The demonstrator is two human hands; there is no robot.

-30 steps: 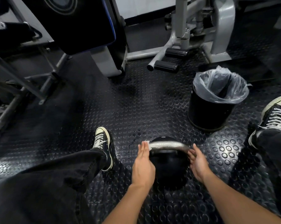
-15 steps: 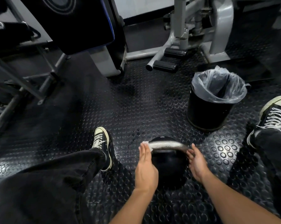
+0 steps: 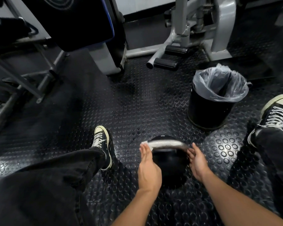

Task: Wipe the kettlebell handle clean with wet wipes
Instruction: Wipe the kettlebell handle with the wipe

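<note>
Left hand (image 3: 148, 167) seemingly presses wipe (image 3: 145, 143) against kettlebell handle (image 3: 166, 143).

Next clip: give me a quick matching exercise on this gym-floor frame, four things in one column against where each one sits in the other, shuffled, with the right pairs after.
Things:
1. wipe
2. bin
3. left hand
4. right hand

Places:
A. at the right end of the kettlebell handle
B. on the floor, beyond the kettlebell and to its right
C. peeking out at the left end of the handle
D. fingers straight, against the left end of the handle

Pairs: 1-C, 2-B, 3-D, 4-A
</note>
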